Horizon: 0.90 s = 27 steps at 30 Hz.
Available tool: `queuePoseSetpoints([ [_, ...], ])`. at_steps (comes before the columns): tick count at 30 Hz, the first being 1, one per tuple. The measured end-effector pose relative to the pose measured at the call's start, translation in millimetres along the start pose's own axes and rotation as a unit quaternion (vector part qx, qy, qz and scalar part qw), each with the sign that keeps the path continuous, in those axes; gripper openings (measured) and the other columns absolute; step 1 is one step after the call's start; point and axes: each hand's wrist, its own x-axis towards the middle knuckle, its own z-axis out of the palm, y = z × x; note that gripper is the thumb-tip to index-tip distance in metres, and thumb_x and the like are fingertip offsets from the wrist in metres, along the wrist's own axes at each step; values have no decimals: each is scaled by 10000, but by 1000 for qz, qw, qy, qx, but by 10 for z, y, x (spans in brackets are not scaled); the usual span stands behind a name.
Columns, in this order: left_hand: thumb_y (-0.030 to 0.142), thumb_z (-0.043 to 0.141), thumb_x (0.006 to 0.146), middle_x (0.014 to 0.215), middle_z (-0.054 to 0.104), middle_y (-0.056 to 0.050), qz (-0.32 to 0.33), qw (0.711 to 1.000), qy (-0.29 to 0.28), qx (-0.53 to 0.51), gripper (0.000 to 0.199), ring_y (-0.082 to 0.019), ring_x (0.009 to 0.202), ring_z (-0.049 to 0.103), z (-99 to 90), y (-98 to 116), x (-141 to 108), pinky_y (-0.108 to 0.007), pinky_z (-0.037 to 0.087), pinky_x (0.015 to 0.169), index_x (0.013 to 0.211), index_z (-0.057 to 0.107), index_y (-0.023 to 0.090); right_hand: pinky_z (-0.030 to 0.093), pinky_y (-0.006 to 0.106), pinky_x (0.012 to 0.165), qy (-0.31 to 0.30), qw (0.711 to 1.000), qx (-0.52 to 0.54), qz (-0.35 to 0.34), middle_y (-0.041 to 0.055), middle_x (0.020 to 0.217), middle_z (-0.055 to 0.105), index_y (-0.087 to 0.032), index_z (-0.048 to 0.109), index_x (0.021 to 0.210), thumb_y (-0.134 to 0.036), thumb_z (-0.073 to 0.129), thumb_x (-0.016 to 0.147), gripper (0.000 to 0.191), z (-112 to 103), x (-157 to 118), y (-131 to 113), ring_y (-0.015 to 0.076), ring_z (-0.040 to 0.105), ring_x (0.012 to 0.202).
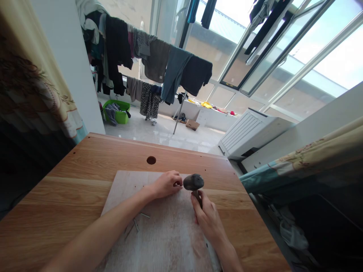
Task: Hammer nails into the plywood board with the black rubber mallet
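Note:
My right hand [208, 215] is wrapped round the handle of a mallet [193, 182] with a thick dark head. The head is raised above the far right part of a pale, whitish wooden board [159, 234]. Just left of the mallet head, my left hand [170, 184] rests at the board's far edge. Its fingers are curled in a pinch, and whatever they may hold is too small to make out. Several thin metal nails or screws [136, 225] lie loose on the board beside my left forearm. A few small dark holes show near the left wrist.
Under the board is a brown wooden tabletop [62, 189] with a round hole [151, 160] near its far edge. Beyond it stand a rack of hanging clothes [155, 56], a green basket [121, 113] and a white ribbed cabinet [246, 132]. Curtains [306, 155] hang on both sides.

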Motion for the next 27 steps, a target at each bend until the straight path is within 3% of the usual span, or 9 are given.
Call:
queuePoseSetpoints([
  [4, 121, 723, 831, 811, 695, -33, 0, 1000, -9, 9, 79, -168, 795, 634, 3, -7, 4, -245, 440, 718, 801, 773, 175, 445, 295, 496, -45, 999, 15, 3, -55, 459, 513, -233, 651, 975, -578, 418, 966, 416, -11, 50, 0, 219, 576, 431],
  [7, 142, 739, 827, 805, 706, -39, -5, 1000, -7, 17, 68, -175, 788, 640, -10, 16, -3, -255, 440, 712, 785, 780, 175, 442, 304, 507, -39, 999, 14, 0, -52, 466, 518, -237, 639, 968, -615, 410, 947, 443, -58, 62, -43, 227, 583, 446],
  [13, 131, 725, 823, 811, 717, -40, -8, 1000, -1, 17, 80, -172, 774, 643, -31, 48, -8, -247, 435, 690, 788, 782, 175, 466, 305, 508, -24, 999, 22, 4, -71, 421, 497, -207, 629, 1158, -620, 405, 955, 512, -50, 6, -111, 237, 591, 401],
  [17, 75, 697, 800, 770, 699, -27, -2, 1000, -10, 18, 136, -154, 716, 614, -28, 47, 5, -241, 412, 660, 737, 763, 176, 435, 285, 401, -60, 997, 36, 16, -62, 415, 506, -205, 643, 1088, -588, 437, 931, 462, -15, -19, -121, 232, 573, 334],
  [23, 130, 712, 823, 784, 695, -30, -4, 1000, -7, 10, 87, -164, 761, 630, -31, 50, 1, -246, 432, 706, 774, 768, 174, 453, 282, 433, -21, 998, 56, -3, -66, 414, 504, -192, 641, 1158, -589, 432, 958, 491, -6, -38, -138, 223, 561, 346],
  [27, 120, 682, 836, 789, 679, -30, -5, 1000, -18, 9, 114, -158, 749, 618, -14, 26, 0, -245, 420, 683, 774, 761, 174, 453, 296, 452, -35, 998, 48, 1, -55, 425, 501, -194, 684, 1077, -551, 459, 936, 445, 13, -7, -57, 223, 556, 355],
])
